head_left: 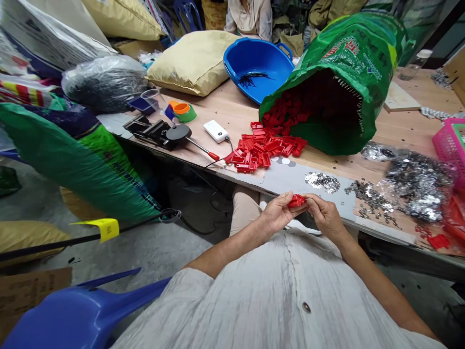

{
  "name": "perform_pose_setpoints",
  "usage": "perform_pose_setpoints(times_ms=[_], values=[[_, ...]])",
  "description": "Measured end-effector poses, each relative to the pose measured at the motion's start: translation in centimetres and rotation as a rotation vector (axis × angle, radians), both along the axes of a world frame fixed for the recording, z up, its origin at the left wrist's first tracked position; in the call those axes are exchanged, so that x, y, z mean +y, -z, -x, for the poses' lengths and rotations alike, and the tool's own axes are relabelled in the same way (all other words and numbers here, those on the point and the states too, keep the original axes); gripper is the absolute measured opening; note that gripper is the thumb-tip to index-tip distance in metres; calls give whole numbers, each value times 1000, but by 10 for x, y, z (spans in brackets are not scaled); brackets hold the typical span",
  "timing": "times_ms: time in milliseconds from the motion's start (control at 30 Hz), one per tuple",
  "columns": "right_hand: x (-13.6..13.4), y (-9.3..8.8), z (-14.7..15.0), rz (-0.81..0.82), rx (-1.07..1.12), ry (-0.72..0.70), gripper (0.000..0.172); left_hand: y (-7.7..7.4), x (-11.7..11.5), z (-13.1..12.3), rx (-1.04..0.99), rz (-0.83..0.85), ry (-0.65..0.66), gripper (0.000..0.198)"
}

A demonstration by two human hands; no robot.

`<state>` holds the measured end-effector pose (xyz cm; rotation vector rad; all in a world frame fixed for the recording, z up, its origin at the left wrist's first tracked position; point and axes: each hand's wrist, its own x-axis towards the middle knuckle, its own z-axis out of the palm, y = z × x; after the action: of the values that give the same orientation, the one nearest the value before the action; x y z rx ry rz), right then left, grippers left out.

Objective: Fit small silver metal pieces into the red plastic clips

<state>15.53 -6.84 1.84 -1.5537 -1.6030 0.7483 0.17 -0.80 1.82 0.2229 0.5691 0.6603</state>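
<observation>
While we look down from the head camera, our left hand (278, 213) and our right hand (325, 213) meet in front of our body, just below the near edge of the counter (240, 109). Both hands are closed on one small red plastic part (297, 200). The left hand pinches its left end with thumb and fingers, and the right hand pinches its right end in the same way. The part is in the air between the two hands and does not touch the counter.

On the counter, above the hands, a pile of red parts (263, 148) of the same kind lies spread out. It spills from the mouth of a big green sack (337, 77) that lies on its side. Just beside this pile, to the left, is a white power bank (215, 131) with a thin cable. A small heap of shiny metal pieces (322, 181) lies near the counter edge, close to the right hand, and further to the right we see more metal pieces (417, 184). A pink basket (450, 140) stands at the right border.

Behind the red pile, a blue basin (257, 65) leans against the sack, with something dark inside it that we cannot identify. A blue plastic chair (83, 310) is at the lower left, on the floor.
</observation>
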Motion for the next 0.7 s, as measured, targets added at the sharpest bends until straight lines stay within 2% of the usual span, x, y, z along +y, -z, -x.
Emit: perform_pose_setpoints(times_ms=[167,267,333,400,567,700], values=[[-2,7,-9,104,31,-28,45,7,-1,7,23,-50,43,15],[-2,10,-25,94,-127,108,41,18,-3,16,102,-59,110,25],[1,14,-40,43,-270,240,34,28,-6,21,186,-65,155,31],[5,20,-54,-7,-397,309,27,39,-7,24,284,-78,177,31],[20,30,-73,-33,-576,305,23,60,-6,25,415,-114,142,26],[33,29,-71,1,-617,277,23,67,-2,26,451,-99,152,46]])
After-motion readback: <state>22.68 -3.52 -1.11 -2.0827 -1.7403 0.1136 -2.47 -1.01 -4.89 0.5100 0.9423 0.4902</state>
